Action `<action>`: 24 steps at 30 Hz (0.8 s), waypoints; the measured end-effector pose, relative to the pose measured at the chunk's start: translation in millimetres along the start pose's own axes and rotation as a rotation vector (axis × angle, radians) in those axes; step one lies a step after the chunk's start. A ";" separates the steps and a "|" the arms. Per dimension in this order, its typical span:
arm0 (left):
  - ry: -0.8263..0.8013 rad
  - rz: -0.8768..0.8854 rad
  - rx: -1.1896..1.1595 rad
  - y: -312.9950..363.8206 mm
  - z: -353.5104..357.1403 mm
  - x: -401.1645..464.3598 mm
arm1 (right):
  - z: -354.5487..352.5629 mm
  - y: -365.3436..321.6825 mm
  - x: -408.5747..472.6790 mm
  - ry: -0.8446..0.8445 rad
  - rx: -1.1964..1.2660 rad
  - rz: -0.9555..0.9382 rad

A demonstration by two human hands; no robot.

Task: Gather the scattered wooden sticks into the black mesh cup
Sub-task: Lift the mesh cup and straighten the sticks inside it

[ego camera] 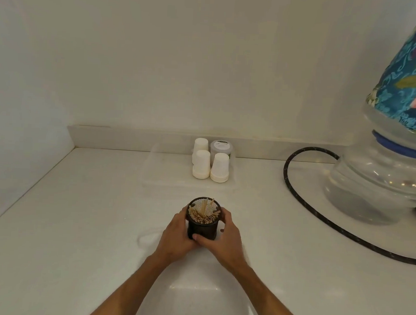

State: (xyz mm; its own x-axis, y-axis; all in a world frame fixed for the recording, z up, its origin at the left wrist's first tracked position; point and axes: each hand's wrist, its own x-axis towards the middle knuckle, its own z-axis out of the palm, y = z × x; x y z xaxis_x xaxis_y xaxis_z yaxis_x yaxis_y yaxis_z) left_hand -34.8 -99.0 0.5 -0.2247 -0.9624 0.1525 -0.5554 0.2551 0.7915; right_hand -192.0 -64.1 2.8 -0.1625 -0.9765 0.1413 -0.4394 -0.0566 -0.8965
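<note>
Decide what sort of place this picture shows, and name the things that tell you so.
Probably a pantry or drinks counter in an office or home: a large water bottle under a floral cloth cover, and stacks of white paper cups in a clear tray on a white countertop.

The counter [78, 222] lies bare to the left of the cup [202, 225] and toward the near edge. Behind the cup, a clear tray [153, 176] with paper cups [210, 166] stands against the back wall. To the right, a black hose [288, 183] loops across the counter beside the water jug [379, 180].
</note>
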 end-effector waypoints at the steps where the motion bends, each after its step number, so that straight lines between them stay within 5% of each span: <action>1: 0.006 0.001 0.002 0.2 0.8 -0.1 | 3.8 0.1 -2.6 0.023 0.009 0.014; 8: 0.030 0.029 -0.015 -1.1 2.3 0.8 | 11.6 -11.3 -5.7 0.112 -0.007 0.038; 14: -0.012 0.013 -0.133 2.0 0.8 -1.2 | -2.3 -24.2 3.0 0.242 -0.404 -0.220; 19: 0.001 0.033 -0.144 6.7 2.9 -2.2 | -3.2 -39.1 15.4 0.106 -0.522 -0.077; 24: -0.025 0.040 -0.123 7.3 2.7 -0.5 | -1.3 -47.6 26.7 -0.020 -0.243 0.042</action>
State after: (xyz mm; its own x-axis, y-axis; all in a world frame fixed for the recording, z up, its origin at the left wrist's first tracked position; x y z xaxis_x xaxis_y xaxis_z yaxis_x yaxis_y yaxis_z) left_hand -40.8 -96.3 4.6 -0.2659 -0.9485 0.1721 -0.4433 0.2788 0.8519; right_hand -176.6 -87.2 49.8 -0.1691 -0.9810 0.0953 -0.6325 0.0338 -0.7739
